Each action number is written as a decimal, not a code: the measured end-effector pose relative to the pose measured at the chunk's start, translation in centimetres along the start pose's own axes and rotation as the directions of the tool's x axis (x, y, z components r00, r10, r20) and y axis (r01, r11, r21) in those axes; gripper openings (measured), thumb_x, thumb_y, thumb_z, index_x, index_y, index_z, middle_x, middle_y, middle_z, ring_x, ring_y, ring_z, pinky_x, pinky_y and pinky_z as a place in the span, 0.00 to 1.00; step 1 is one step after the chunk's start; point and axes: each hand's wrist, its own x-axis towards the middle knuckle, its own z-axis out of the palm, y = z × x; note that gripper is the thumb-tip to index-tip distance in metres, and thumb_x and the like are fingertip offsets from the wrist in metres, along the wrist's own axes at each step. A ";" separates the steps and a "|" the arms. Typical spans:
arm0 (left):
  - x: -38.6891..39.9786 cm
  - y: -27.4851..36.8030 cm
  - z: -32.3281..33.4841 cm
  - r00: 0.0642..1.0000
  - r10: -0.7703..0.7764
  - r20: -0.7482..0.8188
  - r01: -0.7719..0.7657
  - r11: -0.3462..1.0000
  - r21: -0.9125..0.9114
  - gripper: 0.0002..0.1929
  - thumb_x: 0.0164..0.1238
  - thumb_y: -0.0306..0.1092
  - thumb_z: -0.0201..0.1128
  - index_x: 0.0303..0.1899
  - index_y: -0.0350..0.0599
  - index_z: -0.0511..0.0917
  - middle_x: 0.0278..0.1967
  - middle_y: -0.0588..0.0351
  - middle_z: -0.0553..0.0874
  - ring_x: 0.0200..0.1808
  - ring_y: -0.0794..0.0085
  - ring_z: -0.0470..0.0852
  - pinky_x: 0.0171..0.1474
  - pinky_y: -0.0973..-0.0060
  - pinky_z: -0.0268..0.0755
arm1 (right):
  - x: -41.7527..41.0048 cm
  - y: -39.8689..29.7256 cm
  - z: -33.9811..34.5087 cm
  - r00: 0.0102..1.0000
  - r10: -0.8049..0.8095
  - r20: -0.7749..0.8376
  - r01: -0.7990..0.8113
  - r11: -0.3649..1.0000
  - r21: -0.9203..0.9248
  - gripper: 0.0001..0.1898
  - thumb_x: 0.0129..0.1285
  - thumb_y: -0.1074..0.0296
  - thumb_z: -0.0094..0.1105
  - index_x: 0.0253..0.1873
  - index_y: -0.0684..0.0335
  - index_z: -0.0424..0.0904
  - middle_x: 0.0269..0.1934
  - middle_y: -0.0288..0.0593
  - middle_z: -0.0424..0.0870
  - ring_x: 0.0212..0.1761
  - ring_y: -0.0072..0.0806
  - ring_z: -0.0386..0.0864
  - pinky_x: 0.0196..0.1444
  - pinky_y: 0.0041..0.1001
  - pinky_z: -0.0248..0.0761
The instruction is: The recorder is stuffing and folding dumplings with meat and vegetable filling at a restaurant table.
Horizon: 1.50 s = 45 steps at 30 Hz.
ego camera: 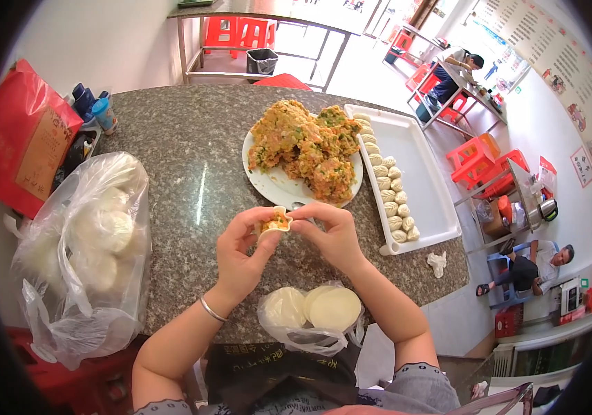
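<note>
My left hand [246,246] holds a round dough wrapper [276,222] with orange and green filling inside, its rim partly gathered. The fingertips of my right hand [329,231] pinch the wrapper's right edge; what looks like a spoon or spatula handle lies partly hidden behind them. Just beyond is a white plate [270,184] heaped with minced filling [301,148]. To its right, pleated dumplings [389,196] line the left side of a white plastic tray [454,224]. Two stacks of round wrappers [333,307] sit in an open plastic bag near the table's front edge.
A clear plastic bag of pale rounds [101,238] stands at the left, beside a red paper bag [31,140] and a blue cup [104,114]. A crumpled tissue [437,263] lies by the tray on the granite table [182,135]. Two people sit farther off at right.
</note>
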 end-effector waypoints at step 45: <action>-1.0 -0.4 0.5 0.990 -0.123 0.068 0.128 0.990 -0.066 0.06 0.62 0.17 0.63 0.40 0.35 0.80 0.49 0.45 0.83 0.50 0.70 0.82 0.52 0.75 0.77 | -0.7 -0.7 -1.2 0.992 -0.003 0.126 0.022 0.988 -0.155 0.05 0.59 0.72 0.64 0.37 0.66 0.79 0.32 0.45 0.80 0.36 0.35 0.79 0.40 0.31 0.71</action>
